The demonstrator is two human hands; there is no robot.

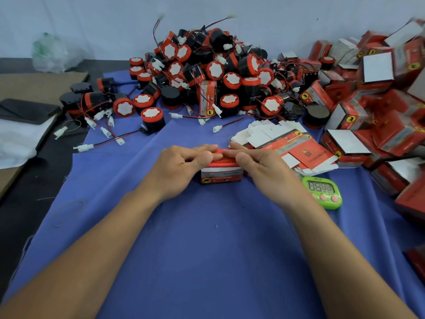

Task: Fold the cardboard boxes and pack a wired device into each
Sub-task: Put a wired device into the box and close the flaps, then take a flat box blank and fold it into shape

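A small red cardboard box (222,174) stands on the blue cloth (207,249) that covers the table, near the middle, and both hands are on it. The left hand (181,166) grips its left end and the right hand (264,166) its right end. The fingers (207,149) of each hand are curled over the top flap and meet above it, with the thumbs against the near edge. The near face of the box bears a yellow round emblem with a black animal and a line of white print too blurred to read. Just right of it lies a fanned stack of flat box blanks (287,143), white and red; one shows yellow letters that look like "ST". A green timer (322,192) with pink buttons lies near the right wrist, its pale digits unclear. On the far side is a heap of black and red wired devices (207,72) with white plugs, an upright box (208,97) among them. Folded boxes (379,100) carrying the same emblem are piled at the right. A plastic bag (55,54) sits far left.
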